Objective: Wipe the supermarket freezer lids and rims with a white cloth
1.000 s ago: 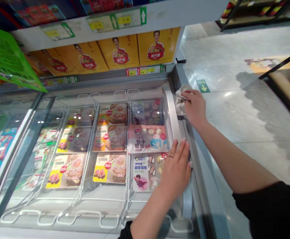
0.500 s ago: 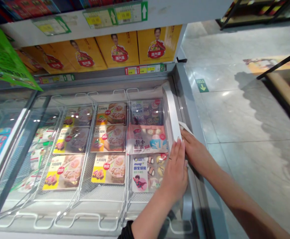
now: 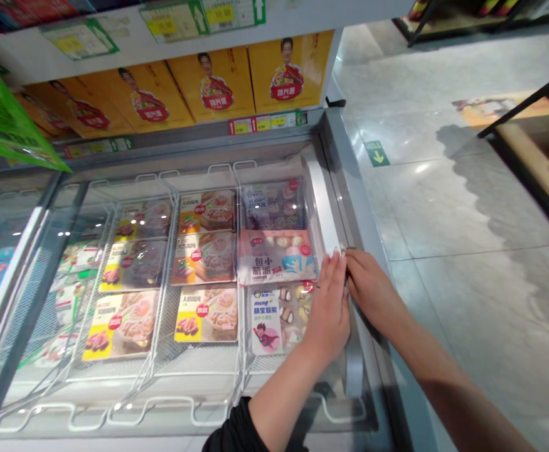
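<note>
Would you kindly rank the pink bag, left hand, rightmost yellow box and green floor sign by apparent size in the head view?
1. Rightmost yellow box
2. Pink bag and left hand, too alike to rank
3. Green floor sign

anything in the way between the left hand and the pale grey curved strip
Nothing visible: the left hand lies over the pale grey curved strip, the right hand close beside it. The contact itself is hidden.

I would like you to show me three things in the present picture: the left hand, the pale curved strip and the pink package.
Left hand [image 3: 329, 312]: head view, on the back of the hand.
Pale curved strip [image 3: 320, 198]: head view, on its bare upper part.
Pink package [image 3: 278, 256]: head view, middle of its printed front.
</note>
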### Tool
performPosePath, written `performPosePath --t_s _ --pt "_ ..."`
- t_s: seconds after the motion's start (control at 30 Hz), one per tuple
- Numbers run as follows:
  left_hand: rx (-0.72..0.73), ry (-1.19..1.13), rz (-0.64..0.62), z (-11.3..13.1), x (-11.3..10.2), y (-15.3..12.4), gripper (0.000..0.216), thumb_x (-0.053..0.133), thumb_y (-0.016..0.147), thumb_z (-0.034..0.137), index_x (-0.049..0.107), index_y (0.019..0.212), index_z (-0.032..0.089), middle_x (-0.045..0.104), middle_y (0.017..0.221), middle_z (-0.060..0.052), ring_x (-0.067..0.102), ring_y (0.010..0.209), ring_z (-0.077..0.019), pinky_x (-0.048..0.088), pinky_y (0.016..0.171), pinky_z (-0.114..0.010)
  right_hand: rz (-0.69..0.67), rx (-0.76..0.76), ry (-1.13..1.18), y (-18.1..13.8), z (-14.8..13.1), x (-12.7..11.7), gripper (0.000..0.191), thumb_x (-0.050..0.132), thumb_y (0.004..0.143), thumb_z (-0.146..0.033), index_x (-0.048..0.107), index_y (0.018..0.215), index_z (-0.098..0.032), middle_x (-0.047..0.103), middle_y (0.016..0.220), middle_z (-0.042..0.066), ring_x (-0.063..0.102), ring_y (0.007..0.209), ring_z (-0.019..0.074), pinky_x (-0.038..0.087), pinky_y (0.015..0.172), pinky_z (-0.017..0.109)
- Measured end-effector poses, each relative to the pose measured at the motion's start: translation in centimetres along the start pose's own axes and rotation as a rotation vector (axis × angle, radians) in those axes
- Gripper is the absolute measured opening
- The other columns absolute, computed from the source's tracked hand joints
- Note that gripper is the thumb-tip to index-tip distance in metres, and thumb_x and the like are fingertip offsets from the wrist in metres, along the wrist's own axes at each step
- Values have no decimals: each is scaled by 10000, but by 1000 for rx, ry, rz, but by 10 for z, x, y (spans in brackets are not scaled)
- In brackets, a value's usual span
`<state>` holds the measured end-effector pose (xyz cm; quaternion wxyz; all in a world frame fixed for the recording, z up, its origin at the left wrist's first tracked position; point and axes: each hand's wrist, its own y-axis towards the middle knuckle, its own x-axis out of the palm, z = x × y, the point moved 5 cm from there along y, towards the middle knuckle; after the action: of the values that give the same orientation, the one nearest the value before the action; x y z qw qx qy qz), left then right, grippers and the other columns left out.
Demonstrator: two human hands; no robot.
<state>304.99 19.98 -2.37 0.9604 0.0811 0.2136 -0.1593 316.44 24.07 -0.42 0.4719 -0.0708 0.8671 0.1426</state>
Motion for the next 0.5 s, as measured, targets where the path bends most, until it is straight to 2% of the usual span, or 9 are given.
performPosePath --t_s 0.1,0.17,0.3,0.4,0.5 --pt "11 -8 0 0 -1 2 723 286 1087 133 2 1720 336 137 1803 -26 65 1666 -205 223 1372 -533 42 86 -4 7 3 2 387 431 905 -90 696 1172 -184 732 1133 156 687 1086 311 589 1000 516" --pt "12 -1 -4 0 -2 2 709 280 1083 130 31 1721 316 149 1802 -36 72 1666 -203 227 1369 -527 78 124 14 -7 1 4 441 445 897 -99 661 1268 -201 738 1167 140 692 1102 308 593 993 512" --pt "42 8 -14 0 -10 -7 732 306 1055 102 74 1719 307 177 1797 -50 128 1664 -203 233 1361 -530 114 148 30 -64 -10 8 580 468 889 -118 563 1445 -253 753 1204 103 711 1091 301 620 949 497" --pt "41 33 -67 -2 -18 -24 810 335 992 42 92 1719 304 170 1798 -53 178 1655 -192 252 1353 -503 115 154 19 -115 -23 10 516 469 896 -102 626 1355 -275 754 1142 92 713 1048 292 627 925 482" --pt "25 76 -162 -5 -26 -54 863 352 927 0 120 1719 251 208 1787 -84 221 1645 -192 273 1346 -479 143 160 -8 -158 -36 10 377 509 934 -146 675 1249 -268 730 1126 101 697 1044 291 623 922 469"
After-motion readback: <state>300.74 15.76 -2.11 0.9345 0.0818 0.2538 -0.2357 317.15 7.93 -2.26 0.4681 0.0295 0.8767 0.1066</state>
